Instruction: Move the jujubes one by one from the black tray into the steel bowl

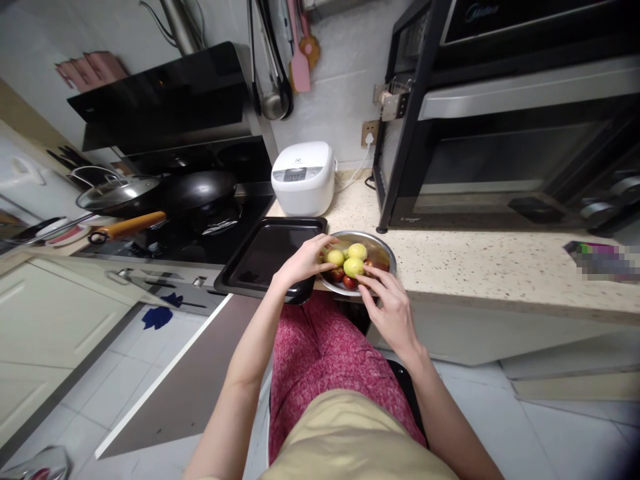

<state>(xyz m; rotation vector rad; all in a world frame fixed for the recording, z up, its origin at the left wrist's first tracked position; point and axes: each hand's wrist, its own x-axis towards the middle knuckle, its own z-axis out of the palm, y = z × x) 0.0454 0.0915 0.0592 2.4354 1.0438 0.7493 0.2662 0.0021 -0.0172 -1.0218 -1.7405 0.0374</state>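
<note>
Black tray (pixel 265 250): left of the left hand (pixel 306 261), its right edge passing under the wrist. Left hand: thumb and fingers parted, curved over the left side of the steel bowl (pixel 383 250); cannot tell whether they pinch a fruit or merely rest. Step in hand, judged: handling fruit inside the bowl. Between both hands, in the bowl: yellow-green fruits (pixel 354 267) on top, rounded; red fruits (pixel 350 282) lower, darker, glossy, partly hidden. Total count uncertain. Right hand (pixel 393 310): at the bowl's near right edge, thumb apart from fingers, not closed round anything; fingertips at the nearest yellow-green one, contact unclear. Next move, judged: calls for light fingertip pressure, since round shapes may roll.
</note>
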